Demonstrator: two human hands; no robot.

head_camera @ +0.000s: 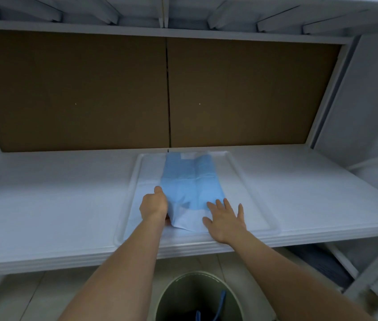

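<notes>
Setting: white shelf [44, 193] in a rack, closed at the back by a brown backboard [67, 89] with 1 vertical seam.
Tray: white tray [146, 172] lay on the shelf right of centre, its near rim close to the shelf's front edge.
Cloth: blue-and-white folded cloth [190, 181] lay lengthwise in the tray, its far end touching the tray's far rim.
Left hands: left hand [153, 205] gripped the cloth's near-left edge, thumb on top.
Right hands: right hand [226, 218] lay flat on the cloth's near-right corner, fingers straight and spread, partly on the tray.
Hidden: left fingertips were tucked out of sight under the cloth; the near-left corner of the cloth was covered by that hand.
Cut off: bin [171, 295] below the shelf ran out of the bottom of the frame; blue straps [220, 304] inside it were dim.
Room: bare shelf lay on both sides of the tray, more on the left; bare tray floor showed on each side of the cloth.
</notes>
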